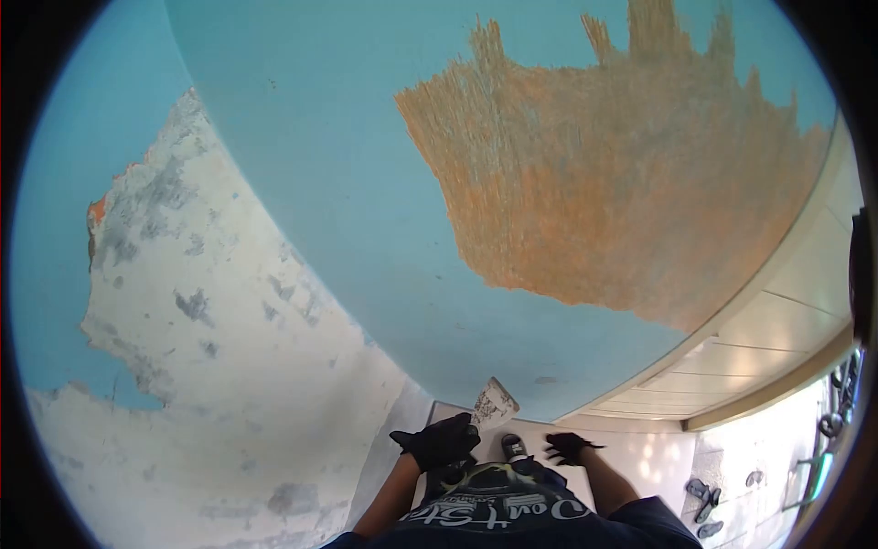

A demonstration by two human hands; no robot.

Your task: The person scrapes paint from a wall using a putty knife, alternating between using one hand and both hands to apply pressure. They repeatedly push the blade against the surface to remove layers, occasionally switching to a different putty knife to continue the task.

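My left hand (pixel 439 443), in a black glove, is closed around a putty knife (pixel 495 405). The wide blade is smeared with pale and dark residue and points up towards the blue wall (pixel 366 229). On the other side of my body, my right hand (pixel 569 448), also gloved in black, hangs with loosely spread fingers and nothing in it. Ahead, a large brown-orange patch (pixel 594 192) with ragged streaks at its top interrupts the blue paint. The adjoining left wall carries a whitish, grey-blotched bare area (pixel 210 302) edged by blue paint.
A corner line runs between the two walls. To the right, a curved pale tiled ledge (pixel 732 348) borders the blue wall. My shoe (pixel 514 446) shows on the floor between my hands. Dark sandals (pixel 704 499) lie on the bright floor at lower right, near a green-edged object (pixel 817 480).
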